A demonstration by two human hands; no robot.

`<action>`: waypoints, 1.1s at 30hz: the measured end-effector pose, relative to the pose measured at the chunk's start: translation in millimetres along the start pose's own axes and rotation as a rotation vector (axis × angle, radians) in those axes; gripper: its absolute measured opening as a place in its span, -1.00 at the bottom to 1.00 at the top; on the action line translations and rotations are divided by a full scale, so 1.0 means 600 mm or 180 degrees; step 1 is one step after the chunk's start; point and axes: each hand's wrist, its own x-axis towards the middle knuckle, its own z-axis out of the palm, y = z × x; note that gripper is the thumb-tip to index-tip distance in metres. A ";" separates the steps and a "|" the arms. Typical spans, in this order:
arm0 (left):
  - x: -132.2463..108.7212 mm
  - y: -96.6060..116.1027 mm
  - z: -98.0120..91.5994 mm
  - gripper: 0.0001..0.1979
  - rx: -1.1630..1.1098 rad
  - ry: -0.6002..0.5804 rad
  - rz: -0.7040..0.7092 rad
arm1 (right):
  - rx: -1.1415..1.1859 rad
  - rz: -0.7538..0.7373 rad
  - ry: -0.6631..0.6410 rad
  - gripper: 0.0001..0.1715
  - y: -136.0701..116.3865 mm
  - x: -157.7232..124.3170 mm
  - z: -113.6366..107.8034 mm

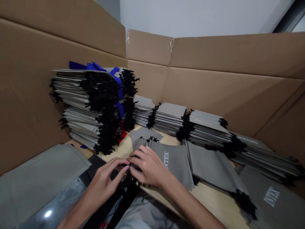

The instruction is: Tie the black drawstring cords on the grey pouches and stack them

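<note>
My right hand (149, 165) lies on the left end of a grey drawstring pouch (175, 162) printed with white letters, fingers curled at its black cord end. My left hand (107, 181) meets it from the left, fingertips pinched against the same end of the pouch. The pouch tops a small pile on a wooden table (214, 200). What the fingertips grip is partly hidden.
A tall stack of grey pouches with black cords and blue straps (90, 105) stands at the back left. Lower stacks (170, 117) and fanned piles (262, 156) run to the right. Cardboard walls (226, 82) enclose the table. Grey fabric and clear plastic (40, 187) lie at the left.
</note>
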 end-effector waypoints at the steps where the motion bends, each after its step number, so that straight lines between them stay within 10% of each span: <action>1: 0.000 0.004 -0.003 -0.86 0.0104 0.0021 0.0130 | -0.0061 -0.0064 0.0052 -0.86 0.002 -0.002 0.005; 23: -0.002 0.001 -0.004 -0.92 -0.0075 -0.0031 -0.0118 | -0.0404 -0.0521 0.0373 -0.87 -0.002 -0.021 0.033; 33: 0.003 -0.012 -0.014 -0.82 -0.0816 0.0113 -0.0921 | -0.0349 -0.0446 0.0471 -0.92 -0.002 -0.024 0.035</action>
